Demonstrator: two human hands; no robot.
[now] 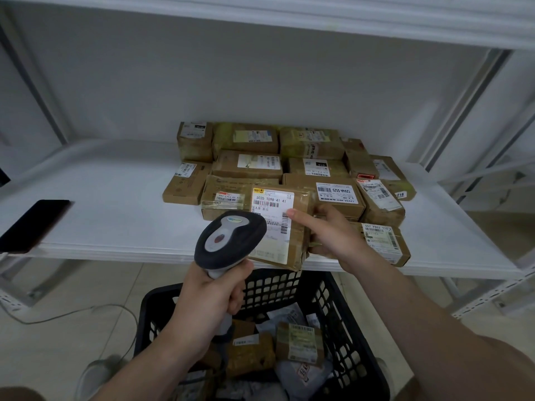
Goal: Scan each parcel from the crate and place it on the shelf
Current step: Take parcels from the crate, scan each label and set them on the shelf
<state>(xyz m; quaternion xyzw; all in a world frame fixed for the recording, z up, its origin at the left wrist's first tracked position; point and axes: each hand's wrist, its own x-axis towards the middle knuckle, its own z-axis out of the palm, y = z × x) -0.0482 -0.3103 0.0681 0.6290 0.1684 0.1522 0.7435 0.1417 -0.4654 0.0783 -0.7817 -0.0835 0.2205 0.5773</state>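
- One brown parcel, white label, at the shelf edge; right hand fingers hold its side.
- Left hand grips the scanner.
- Open room, middle left.

Diffuse cool light, fairly bright, no hard shadows. White metal shelf beyond both hands runs near clipping. Faint sheen on grey-and-black plastic handheld scanner in left hand. Label on brown taped cardboard parcel in right hand reads sharp. Black plastic lattice crate below the hands sits dim. Wide-angle bending and smear at frame edges.
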